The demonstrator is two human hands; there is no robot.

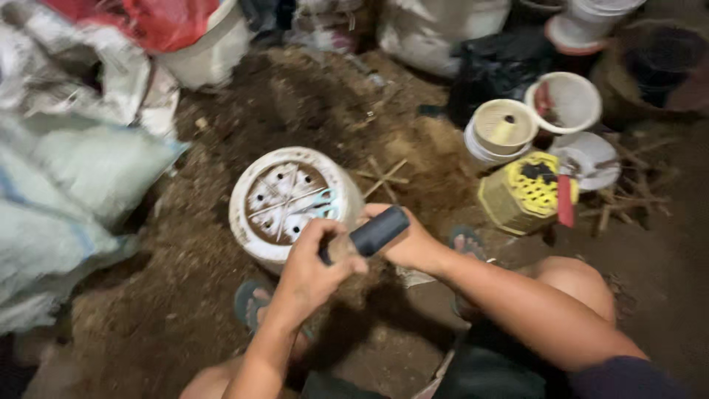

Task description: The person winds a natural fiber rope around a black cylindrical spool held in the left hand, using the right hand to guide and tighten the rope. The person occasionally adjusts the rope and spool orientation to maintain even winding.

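A white plastic pot (255, 185) lies on the soil with its base towards me; the base has several round holes, brown dirt and thin crossed strips. My left hand (306, 273) is closed around the lower end of a black-handled tool (380, 230) at the pot's near right edge. My right hand (413, 247) sits just behind the black handle, with its fingers curled against the pot's rim. A teal object (325, 207) rests on the base by my fingers. The tool's working end is hidden by my left hand.
White sacks (66, 177) are piled at the left, with a red bag (159, 22) above them. At the right are stacked white pots (502, 129), another white pot (569, 100), a yellow basket pot (521, 196), a red-handled tool (565, 201) and a black bag (495, 66). Crossed sticks (384, 177) lie on the soil.
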